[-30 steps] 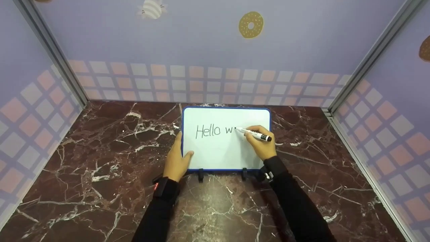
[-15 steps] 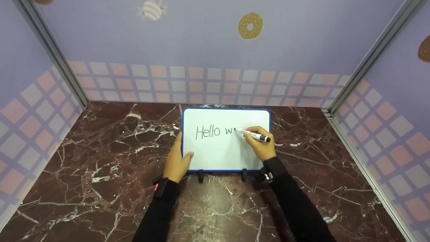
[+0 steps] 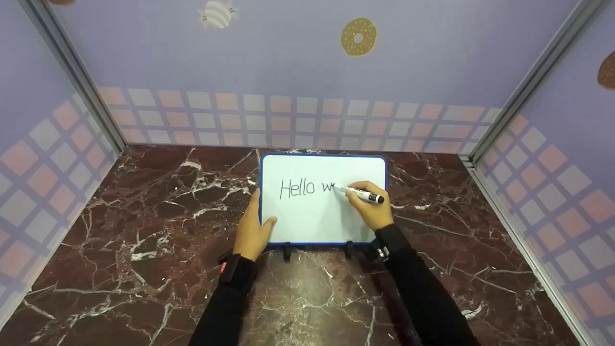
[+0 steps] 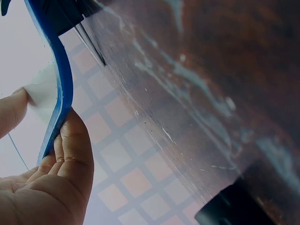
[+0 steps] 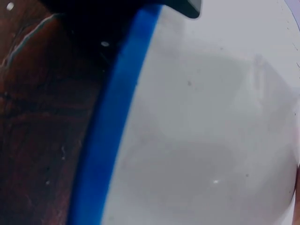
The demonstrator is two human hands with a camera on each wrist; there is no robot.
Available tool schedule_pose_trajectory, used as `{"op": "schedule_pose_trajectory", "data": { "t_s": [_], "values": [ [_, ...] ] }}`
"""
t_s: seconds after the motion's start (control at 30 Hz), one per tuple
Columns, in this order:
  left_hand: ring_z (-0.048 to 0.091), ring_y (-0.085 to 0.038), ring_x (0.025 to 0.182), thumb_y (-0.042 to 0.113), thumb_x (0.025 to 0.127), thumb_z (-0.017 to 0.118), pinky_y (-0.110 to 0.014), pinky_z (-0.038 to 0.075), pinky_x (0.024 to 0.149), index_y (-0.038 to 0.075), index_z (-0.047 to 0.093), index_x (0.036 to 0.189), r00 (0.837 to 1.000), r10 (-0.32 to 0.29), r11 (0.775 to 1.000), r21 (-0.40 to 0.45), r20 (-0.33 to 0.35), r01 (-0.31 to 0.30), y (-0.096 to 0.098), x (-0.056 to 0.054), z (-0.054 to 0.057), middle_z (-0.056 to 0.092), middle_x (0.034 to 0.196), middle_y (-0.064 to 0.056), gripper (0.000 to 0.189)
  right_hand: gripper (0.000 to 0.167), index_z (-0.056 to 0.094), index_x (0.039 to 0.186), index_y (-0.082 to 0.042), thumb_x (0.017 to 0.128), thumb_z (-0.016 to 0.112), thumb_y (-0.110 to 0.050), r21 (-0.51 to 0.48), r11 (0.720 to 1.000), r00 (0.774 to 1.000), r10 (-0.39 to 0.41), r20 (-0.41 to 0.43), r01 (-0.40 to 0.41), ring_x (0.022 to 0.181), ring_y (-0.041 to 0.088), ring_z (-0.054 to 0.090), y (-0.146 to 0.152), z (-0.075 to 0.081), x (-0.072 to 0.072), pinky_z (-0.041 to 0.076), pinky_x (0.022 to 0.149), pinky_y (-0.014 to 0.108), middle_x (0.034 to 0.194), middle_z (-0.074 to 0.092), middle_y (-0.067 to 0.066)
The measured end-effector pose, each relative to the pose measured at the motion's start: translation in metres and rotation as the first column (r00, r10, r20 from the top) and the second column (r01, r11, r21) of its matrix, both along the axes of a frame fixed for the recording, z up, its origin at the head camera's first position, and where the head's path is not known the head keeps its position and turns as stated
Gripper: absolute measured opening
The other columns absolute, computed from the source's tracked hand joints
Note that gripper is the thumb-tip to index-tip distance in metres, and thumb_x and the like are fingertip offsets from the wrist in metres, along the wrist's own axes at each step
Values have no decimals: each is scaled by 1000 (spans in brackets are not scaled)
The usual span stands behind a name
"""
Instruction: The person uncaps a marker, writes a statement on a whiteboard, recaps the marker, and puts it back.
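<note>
Tabletop: dark red-brown stone here, polished table (image 3: 144,216) shot through with jagged pale veins, a soft glare pooling at the near middle.
Walls: lilac panels on three sides, the back wall (image 3: 288,62) carrying a printed doughnut (image 3: 359,48) and a striped sweet (image 3: 217,14), with rows of pink and pale squares (image 3: 307,126) below.
Corners: straight grey metal posts (image 3: 533,79) where the panels meet.
Whiteboard: there it is, mid-table towards the back wall, a glossy white rectangle (image 3: 312,216) with rounded corners, a smooth blue rim (image 3: 324,154) and black clips (image 3: 287,251) at its bottom edge.
Lettering: thin black strokes, "Hello w" and part of another letter by the pen's tip.
Left hand: this one (image 3: 252,230) grips the board's left edge, thumb in front, fingers behind.
Right hand: and this one (image 3: 375,206) pinches a slim white marker (image 3: 362,194) with a black end, nib at the writing.
Sleeves: matt black cloth (image 3: 432,298) on both arms.
</note>
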State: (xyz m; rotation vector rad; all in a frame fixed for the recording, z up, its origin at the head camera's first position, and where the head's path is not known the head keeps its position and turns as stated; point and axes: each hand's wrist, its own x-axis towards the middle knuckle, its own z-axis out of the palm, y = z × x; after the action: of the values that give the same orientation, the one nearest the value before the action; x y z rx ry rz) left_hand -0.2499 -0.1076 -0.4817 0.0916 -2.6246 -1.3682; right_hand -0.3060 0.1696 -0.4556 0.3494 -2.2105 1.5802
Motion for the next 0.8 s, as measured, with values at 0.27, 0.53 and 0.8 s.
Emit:
{"op": "schedule_pose_trajectory", "data": {
  "t_s": [0.27, 0.53, 0.8],
  "values": [
    [37, -38, 142, 10, 92, 64, -50, 28, 119, 11, 18, 158, 1000, 0, 1000, -2, -20, 0, 0, -2, -1, 34, 156, -21, 80, 10, 75, 94, -4, 84, 74, -7, 19, 999, 999, 42, -28, -42, 72, 7, 63, 5, -10, -6, 51, 63, 18, 89, 74, 11],
    [39, -40, 140, 9, 91, 65, -51, 30, 118, 9, 21, 157, 1000, 12, 1000, -11, -28, -13, 1, -2, -2, 36, 155, -22, 79, 10, 75, 92, -4, 82, 74, -7, 29, 999, 998, 44, -51, -42, 71, 6, 63, 6, -10, -4, 51, 62, 18, 87, 74, 9],
    [38, -39, 141, 11, 92, 64, -51, 30, 119, 11, 19, 157, 1000, 5, 1000, -5, -20, -5, 0, -2, -3, 35, 156, -21, 79, 9, 75, 91, -4, 82, 75, -5, 24, 999, 1000, 26, -12, -25, 71, 5, 63, 7, -11, -3, 50, 62, 17, 87, 74, 13]
  ]
}}
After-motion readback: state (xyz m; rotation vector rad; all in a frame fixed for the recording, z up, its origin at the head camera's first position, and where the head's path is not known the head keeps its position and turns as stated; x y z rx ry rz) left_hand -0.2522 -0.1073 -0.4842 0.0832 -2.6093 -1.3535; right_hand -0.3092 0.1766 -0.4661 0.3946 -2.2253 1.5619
